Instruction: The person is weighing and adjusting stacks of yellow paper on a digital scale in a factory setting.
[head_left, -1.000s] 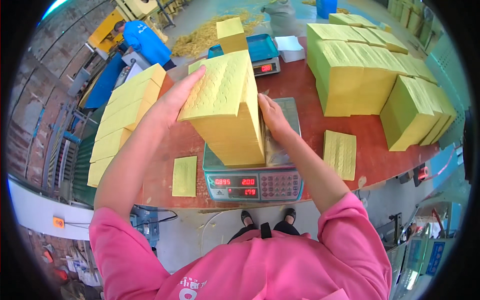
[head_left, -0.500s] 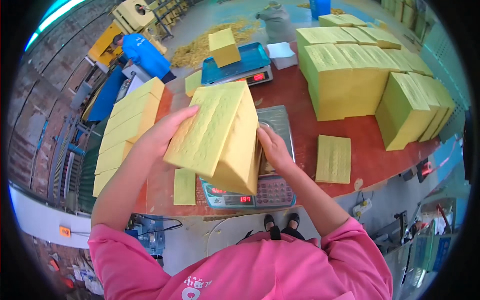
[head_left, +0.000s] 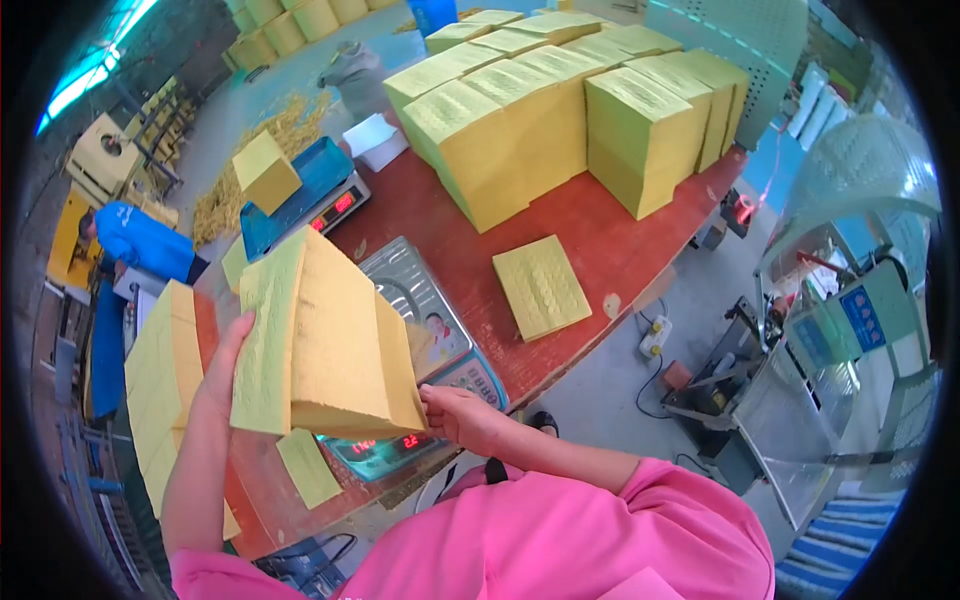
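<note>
A: From my distant station I locate the stack of yellow sheets [head_left: 335, 345] tilted across the left part of the steel-topped scale [head_left: 405, 270]. How is it held?

B: I see the left hand [head_left: 226, 362] opened broadly along its left side; the right hand [head_left: 465, 415] is curled almost closed at the lower right corner, apparently pinching it. I judge that this opposed grip (loose sheets would probably slide otherwise) keeps the stack squared.

A: And the surroundings?

B: On the red table [head_left: 630, 250], a low yellow pile [head_left: 541, 287] lies apart; beyond it, taller stacks [head_left: 510, 140] stand side by side, presumably for mutual support.

A: What escapes me?

B: Most left-hand fingers are hidden behind the stack. Its underside is concealed, so I cannot tell whether it touches the scale, whose display [head_left: 370, 450] is partly covered.
</note>
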